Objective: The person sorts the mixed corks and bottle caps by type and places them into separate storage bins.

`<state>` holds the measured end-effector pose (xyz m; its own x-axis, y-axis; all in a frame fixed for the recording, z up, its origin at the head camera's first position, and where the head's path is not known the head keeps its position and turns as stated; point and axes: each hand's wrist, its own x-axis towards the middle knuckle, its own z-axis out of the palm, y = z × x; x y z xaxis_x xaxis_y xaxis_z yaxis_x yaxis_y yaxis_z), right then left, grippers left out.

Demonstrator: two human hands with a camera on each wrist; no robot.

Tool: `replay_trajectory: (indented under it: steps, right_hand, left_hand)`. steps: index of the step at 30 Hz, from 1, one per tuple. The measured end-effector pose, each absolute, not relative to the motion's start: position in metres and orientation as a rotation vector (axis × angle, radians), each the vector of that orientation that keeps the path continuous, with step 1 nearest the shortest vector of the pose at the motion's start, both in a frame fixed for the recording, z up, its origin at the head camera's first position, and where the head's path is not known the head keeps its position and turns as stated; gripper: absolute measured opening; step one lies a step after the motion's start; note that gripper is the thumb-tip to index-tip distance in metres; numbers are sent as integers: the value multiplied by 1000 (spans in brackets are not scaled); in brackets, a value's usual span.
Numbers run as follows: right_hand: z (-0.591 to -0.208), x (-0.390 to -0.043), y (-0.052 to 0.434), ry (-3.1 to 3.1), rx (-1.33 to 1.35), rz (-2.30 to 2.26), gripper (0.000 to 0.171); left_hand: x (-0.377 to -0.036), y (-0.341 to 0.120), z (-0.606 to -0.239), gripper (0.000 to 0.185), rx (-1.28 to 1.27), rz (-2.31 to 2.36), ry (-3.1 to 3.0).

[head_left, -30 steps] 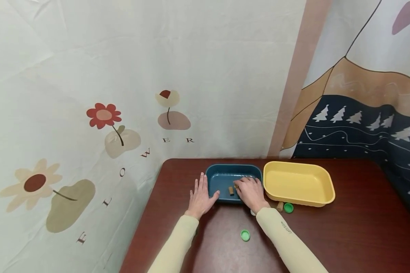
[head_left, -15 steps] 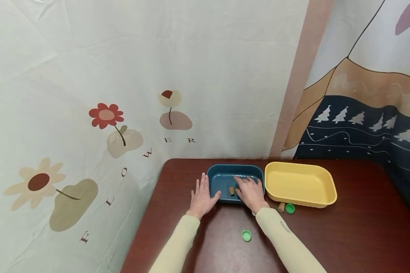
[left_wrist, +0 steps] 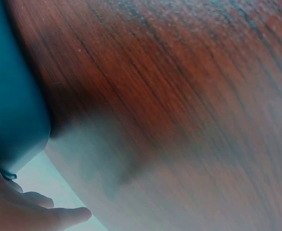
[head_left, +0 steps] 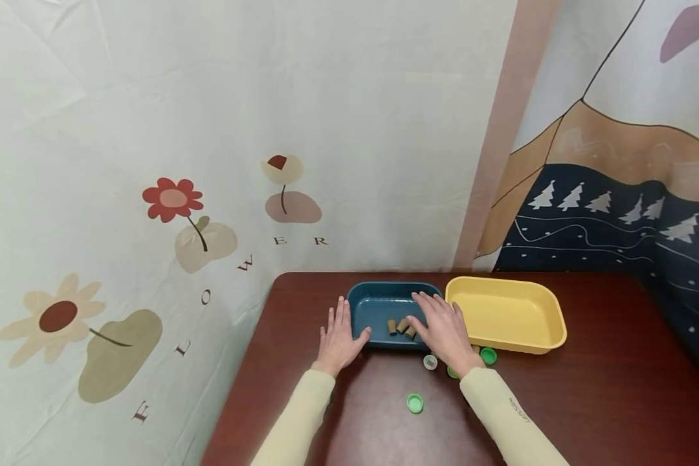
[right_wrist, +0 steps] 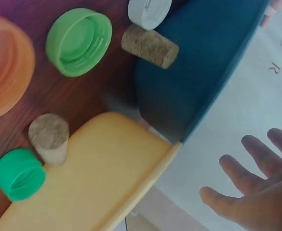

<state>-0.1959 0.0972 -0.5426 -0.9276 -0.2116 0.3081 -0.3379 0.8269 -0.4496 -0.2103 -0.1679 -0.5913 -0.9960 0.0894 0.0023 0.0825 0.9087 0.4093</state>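
Observation:
A dark blue tray (head_left: 378, 303) sits on the brown table with three corks (head_left: 401, 326) lying near its front wall. My left hand (head_left: 338, 333) rests flat on the table beside the tray's left side, thumb touching its near corner. My right hand (head_left: 443, 327) is spread open over the tray's right front corner and holds nothing. The right wrist view shows the blue tray (right_wrist: 203, 72) from below, the yellow tray (right_wrist: 107, 183), and my straight fingers (right_wrist: 249, 192). The left wrist view is filled by the blue tray's wall (left_wrist: 10, 110) and blurred wood.
An empty yellow tray (head_left: 501, 317) stands right of the blue one. In front of the trays lie a white cap (head_left: 430, 362), green caps (head_left: 488, 355) (head_left: 415, 403), an orange cap (right_wrist: 6, 72), and loose corks (right_wrist: 149, 45) (right_wrist: 48, 138). Patterned cloth walls rise behind the table and on both sides.
My right hand has opened and drawn back to the right from the blue tray. Three corks now show in the tray where one showed before. The left hand has stayed put.

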Motion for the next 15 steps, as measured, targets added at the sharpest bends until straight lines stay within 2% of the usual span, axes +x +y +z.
replay_trajectory:
  steps: [15]
  right_hand:
    - [-546,-156,124,-2670,278,947,65]
  left_hand:
    - [-209,-167,-588,96,136,663,3048]
